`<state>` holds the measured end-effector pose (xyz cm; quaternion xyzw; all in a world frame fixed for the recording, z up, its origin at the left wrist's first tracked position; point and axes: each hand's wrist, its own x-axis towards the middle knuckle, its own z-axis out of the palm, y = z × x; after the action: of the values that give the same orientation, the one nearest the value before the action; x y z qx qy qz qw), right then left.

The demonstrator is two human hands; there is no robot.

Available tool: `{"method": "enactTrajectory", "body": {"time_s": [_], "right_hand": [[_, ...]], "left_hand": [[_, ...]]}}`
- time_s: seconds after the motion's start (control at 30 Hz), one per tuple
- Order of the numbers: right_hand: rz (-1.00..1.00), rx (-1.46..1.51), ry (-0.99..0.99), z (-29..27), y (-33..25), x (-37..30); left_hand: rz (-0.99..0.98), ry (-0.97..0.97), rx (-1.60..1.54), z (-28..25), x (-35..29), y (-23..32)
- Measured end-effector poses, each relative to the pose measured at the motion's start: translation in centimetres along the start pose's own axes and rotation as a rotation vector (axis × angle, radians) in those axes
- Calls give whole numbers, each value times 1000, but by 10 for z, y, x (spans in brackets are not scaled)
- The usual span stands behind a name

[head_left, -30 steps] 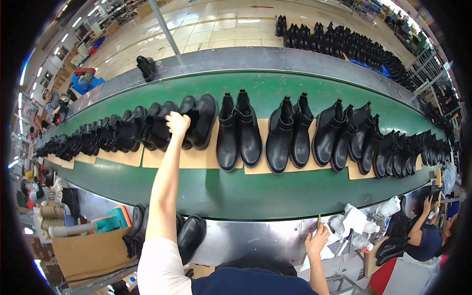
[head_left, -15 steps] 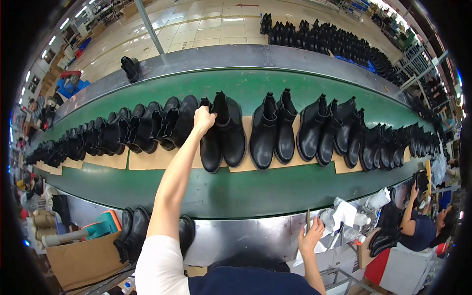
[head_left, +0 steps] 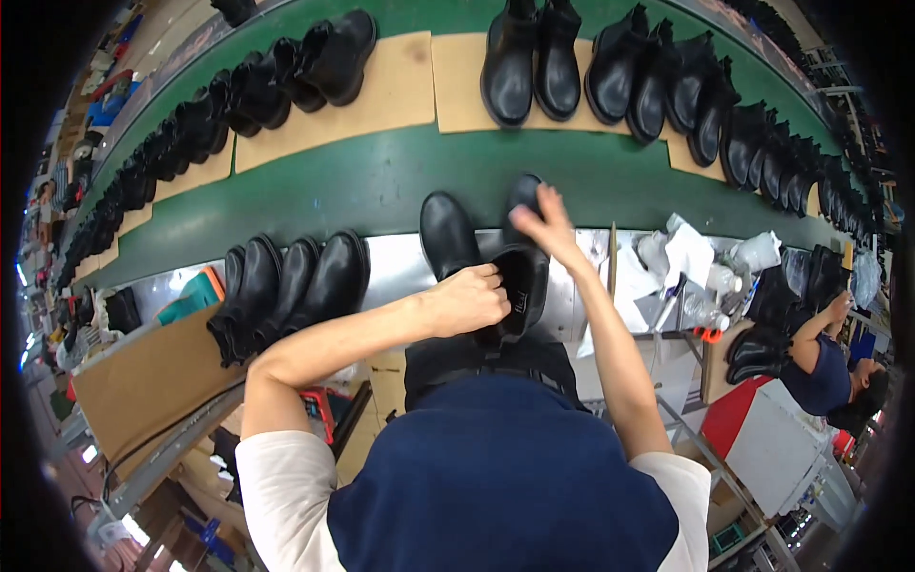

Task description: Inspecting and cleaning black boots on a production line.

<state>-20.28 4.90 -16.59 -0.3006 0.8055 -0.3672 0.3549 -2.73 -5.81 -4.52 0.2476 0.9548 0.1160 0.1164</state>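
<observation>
A pair of black ankle boots lies in front of me across the metal table edge, toes pointing away: the left boot (head_left: 446, 234) and the right boot (head_left: 522, 276), whose opening faces me. My left hand (head_left: 472, 300) is closed on their shafts, thumb and fingers at the upper edges. Over the right boot's front, my right hand (head_left: 553, 232) is spread with its fingers apart, a little blurred; whether it touches the leather I cannot tell.
Rows of black boots (head_left: 510, 67) stand on cardboard sheets (head_left: 391, 91) on the green belt (head_left: 334, 176). More boots (head_left: 329, 281) rest at my left. To the right are plastic bottles (head_left: 705, 310), white paper (head_left: 688, 253), a slim brown stick (head_left: 613, 257) and a co-worker (head_left: 820, 362).
The pair of boots has come off the belt's cardboard toward me, held by my left hand. My right hand has moved left and forward to the right boot. The view has tilted down.
</observation>
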Motion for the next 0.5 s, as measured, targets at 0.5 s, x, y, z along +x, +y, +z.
{"method": "enactTrajectory", "body": {"time_s": [0.5], "right_hand": [[453,1088,-109,30,41,-72]], "left_hand": [[-1234,962,-1767,107,-20,8]]}}
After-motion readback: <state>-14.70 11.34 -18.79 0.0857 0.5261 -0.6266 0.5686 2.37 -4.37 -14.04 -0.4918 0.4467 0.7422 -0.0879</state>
